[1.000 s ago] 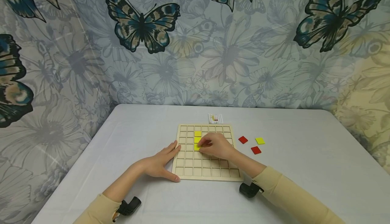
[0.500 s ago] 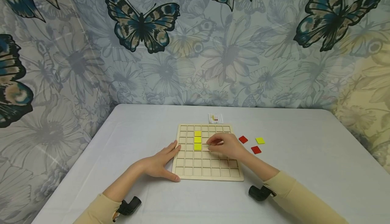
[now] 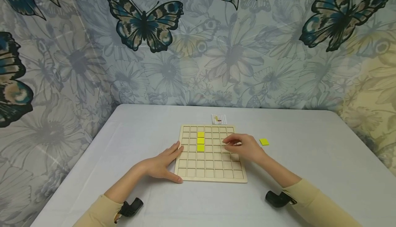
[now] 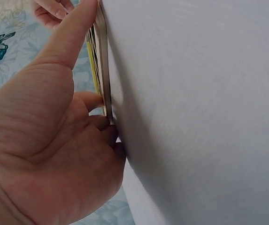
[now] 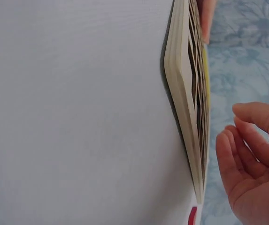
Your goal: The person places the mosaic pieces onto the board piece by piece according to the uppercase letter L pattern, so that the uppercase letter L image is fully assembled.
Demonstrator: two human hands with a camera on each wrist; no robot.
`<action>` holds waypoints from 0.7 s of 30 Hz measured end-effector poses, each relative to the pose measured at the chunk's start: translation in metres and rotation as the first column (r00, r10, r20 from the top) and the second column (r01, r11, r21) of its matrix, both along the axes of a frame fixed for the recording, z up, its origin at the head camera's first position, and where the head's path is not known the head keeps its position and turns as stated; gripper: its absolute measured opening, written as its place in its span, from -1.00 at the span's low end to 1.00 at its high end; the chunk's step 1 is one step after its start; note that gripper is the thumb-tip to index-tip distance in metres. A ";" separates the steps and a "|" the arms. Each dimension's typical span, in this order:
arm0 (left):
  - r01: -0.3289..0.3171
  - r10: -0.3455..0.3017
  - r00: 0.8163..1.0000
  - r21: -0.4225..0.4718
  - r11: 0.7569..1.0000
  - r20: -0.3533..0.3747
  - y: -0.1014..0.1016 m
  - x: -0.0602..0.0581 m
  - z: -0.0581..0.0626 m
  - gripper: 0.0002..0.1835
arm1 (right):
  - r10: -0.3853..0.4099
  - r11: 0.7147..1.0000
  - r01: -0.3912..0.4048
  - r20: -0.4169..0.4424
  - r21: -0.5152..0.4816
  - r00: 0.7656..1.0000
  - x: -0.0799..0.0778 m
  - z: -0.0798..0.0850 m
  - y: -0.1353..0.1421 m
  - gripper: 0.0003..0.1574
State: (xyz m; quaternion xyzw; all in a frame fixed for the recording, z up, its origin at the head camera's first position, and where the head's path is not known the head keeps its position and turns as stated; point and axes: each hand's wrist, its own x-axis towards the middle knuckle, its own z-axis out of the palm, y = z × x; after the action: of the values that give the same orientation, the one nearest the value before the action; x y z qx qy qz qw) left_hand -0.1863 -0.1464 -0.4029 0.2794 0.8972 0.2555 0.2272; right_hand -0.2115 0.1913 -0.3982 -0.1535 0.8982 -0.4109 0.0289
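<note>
Head view, yellow tiles [image 3: 200, 140]: three, one column, each filling a cell, 11 o'clock of board centre. Count unchanged over the last second.
Grid board [image 3: 205, 174]: flat, hasn't shifted; every other cell I can see is bare.
Right hand [image 3: 247, 147]: the change. A second ago its fingertips were at the nearest of the three; now it's over the board's 3 o'clock edge. Thumb and index apart, other fingers loosely bent, nothing seen in them. Right wrist view has it off the board surface.
Meaning: I read the third tile as set down and released; column stands without a hand on it.
Left hand [image 3: 161, 165]: unmoved at 9 o'clock, fingers spread, tips on the left edge, thumb at the 7 o'clock corner. Grasps nothing; steadying, I'd judge.
Red tile [image 5: 192, 216]: just a red edge in right wrist view. Both reds seen earlier are now behind the right hand in head view.
Loose yellow tile [image 3: 264, 142]: 2 to 3 o'clock, on the cloth [image 3: 309, 141], off the board.
Pattern card [image 3: 218, 119]: 12 o'clock, just beyond the board.
</note>
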 end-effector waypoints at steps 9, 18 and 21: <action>0.003 -0.003 1.000 -0.003 1.000 -0.001 -0.001 0.000 0.002 0.23 | -0.071 0.997 0.071 -0.004 0.007 0.998 0.002 0.006 0.026 -0.71; 0.005 -0.005 1.000 0.006 1.000 0.002 -0.001 0.000 0.000 0.23 | -0.128 0.990 0.127 0.006 0.064 0.992 -0.001 0.016 0.054 -0.65; 0.003 -0.003 1.000 0.005 1.000 0.001 -0.001 0.000 0.000 0.23 | -0.146 0.984 0.147 -0.014 0.102 0.989 -0.003 0.018 0.063 -0.63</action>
State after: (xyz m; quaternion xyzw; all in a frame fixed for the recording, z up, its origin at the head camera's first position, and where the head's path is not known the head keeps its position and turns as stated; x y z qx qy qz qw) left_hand -0.1867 -0.1471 -0.4034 0.2813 0.8960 0.2575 0.2274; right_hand -0.2145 0.2546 -0.3801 -0.0867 0.9272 -0.3644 0.0035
